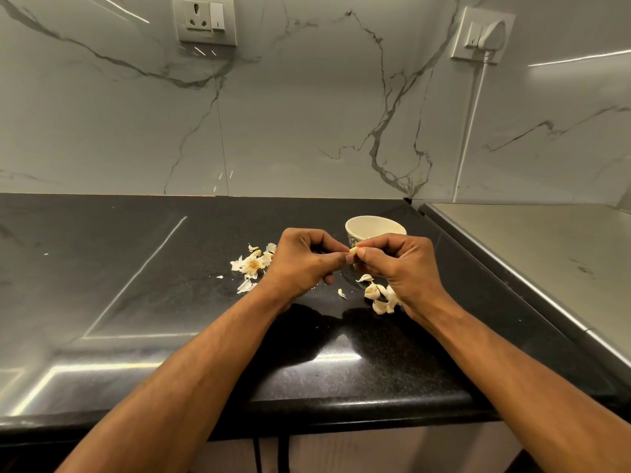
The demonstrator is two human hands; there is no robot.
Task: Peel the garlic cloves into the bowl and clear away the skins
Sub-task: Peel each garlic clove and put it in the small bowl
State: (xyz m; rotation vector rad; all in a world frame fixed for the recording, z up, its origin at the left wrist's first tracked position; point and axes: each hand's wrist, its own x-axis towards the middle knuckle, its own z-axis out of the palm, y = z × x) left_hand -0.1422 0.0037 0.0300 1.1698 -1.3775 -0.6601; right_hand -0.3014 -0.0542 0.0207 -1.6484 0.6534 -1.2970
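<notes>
1. Garlic clove (353,250) sits btwn the two hands, pinched from both sides, held up off the counter (136,302)
2. Left hand (300,264): fingers curled in, thumb and fingertips nipping the clove's left end; wrist low, just over the counter
3. Right hand (399,264): fingers curled too, thumb + forefinger pinching the clove's right end; hand tilted w/ knuckles up
4. Bowl (375,230): pale inside, patterned outside, upright on the counter just behind the right hand's fingers, partly hidden by them; can't tell what's in it
5. Skins (252,264): loose heap w/ the dried root end of the bulb, on the counter just left of the left hand, a few flakes scattered nearer its wrist
6. Unpeeled cloves (380,298): small cluster on the counter under and just inside the right wrist, partly covered by it; a couple of skin flakes lie btwn the two wrists
7. Counter is black, glossy, speckled; a steel surface (546,261) runs off to the right of the right arm
8. Marble-look wall (307,114) behind both hands, w/ a socket (204,20) up left and a plug w/ white cord (483,35) up right
</notes>
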